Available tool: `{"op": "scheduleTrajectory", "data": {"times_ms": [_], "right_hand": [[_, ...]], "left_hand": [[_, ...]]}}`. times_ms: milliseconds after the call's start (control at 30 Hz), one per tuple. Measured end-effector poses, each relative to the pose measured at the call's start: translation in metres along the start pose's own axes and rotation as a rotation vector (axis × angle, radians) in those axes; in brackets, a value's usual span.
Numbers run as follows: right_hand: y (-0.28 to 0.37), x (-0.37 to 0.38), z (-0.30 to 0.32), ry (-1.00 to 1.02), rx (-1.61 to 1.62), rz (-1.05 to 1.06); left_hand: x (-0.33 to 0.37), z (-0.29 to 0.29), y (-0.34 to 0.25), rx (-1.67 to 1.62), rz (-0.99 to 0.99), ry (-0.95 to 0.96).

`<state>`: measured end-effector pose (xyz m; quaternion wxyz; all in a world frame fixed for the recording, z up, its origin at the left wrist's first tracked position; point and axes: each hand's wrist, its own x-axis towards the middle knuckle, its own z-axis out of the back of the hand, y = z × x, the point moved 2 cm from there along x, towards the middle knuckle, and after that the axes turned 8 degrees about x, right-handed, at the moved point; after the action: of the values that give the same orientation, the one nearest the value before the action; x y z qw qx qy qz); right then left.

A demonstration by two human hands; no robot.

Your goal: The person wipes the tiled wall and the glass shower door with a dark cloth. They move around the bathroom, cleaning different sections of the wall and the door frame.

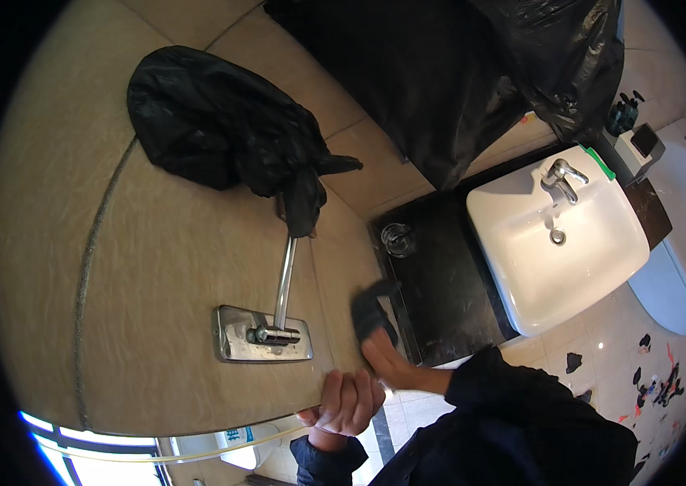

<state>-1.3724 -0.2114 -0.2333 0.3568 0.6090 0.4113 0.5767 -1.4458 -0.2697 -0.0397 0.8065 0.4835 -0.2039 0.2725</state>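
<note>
My right hand (389,360) grips a dark grey cloth (373,309), blurred by motion, beside the end of the black counter (448,300). It is against or very near the tiled wall (173,251). Just below it, my left hand (347,402) is closed, its fingers curled at the wall's lower edge. A thin pale cord (197,456) runs up to that hand; whether the fingers hold it is hidden. Left of both hands, a chrome wall plate (233,334) carries a metal arm (287,275). Black plastic bag (221,121) covers the arm's far end.
A white basin (513,267) with a chrome tap (560,174) sits on the counter, near a clear glass dish (398,240). More black plastic sheeting (424,73) hangs beyond. A white tub-like fixture (675,275) stands right; dark and red scraps (666,389) litter the floor.
</note>
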Motion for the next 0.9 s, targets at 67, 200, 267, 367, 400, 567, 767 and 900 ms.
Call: {"op": "scheduleTrajectory", "data": {"times_ms": [67, 200, 267, 367, 400, 567, 767, 900], "right_hand": [[-0.016, 0.060, -0.005, -0.044, 0.035, -0.007], [-0.041, 0.152, 0.015, -0.194, 0.209, -0.208], [-0.088, 0.158, 0.024, -0.181, 0.273, -0.308], [-0.132, 0.111, 0.019, -0.166, 0.153, -0.557], [-0.133, 0.086, 0.012, -0.168, 0.109, -0.574], [-0.030, 0.003, 0.009, 0.242, -0.200, -0.233], [0.032, 0.089, 0.017, 0.028, 0.159, 0.122], [0.015, 0.181, 0.020, 0.003, 0.213, -0.071]], "left_hand": [[0.002, 0.004, -0.001, 0.032, -0.012, 0.031], [0.010, 0.007, 0.004, 0.022, -0.075, 0.090], [0.010, 0.008, 0.006, 0.004, -0.100, 0.117], [-0.007, 0.003, -0.003, 0.005, 0.034, 0.097], [-0.008, 0.002, -0.004, 0.025, 0.041, 0.063], [-0.012, 0.003, -0.009, 0.060, 0.060, 0.097], [-0.015, 0.011, -0.008, -0.026, -0.088, 0.231], [-0.019, 0.018, -0.013, 0.029, -0.044, 0.321]]}}
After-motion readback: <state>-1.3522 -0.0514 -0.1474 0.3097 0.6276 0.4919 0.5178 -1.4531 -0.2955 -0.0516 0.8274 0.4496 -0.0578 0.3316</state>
